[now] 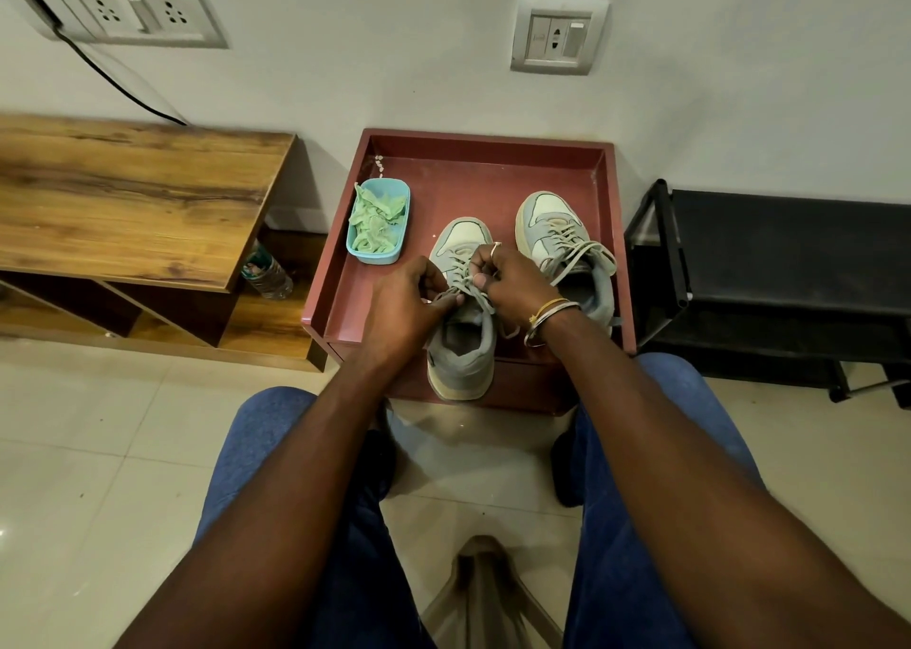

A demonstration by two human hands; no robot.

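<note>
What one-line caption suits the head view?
Left hand and right hand pinch the laces of the near shoe on a red tray, beside the other shoe and a blue tub.

I'm seeing a low reddish-brown stand [485,175] sitting on the pale tiled floor [98,451], its top forming a shallow tray with a raised rim. A light blue tub [373,255] is lying by the left rim, holding crumpled green material [375,222]. The near sneaker [461,352] is resting mid-tray, its heel hanging over the front edge. The far sneaker [547,214] is sitting just beside it, rightward and further back. Small white specks [379,163] are lying near the back left corner.
</note>
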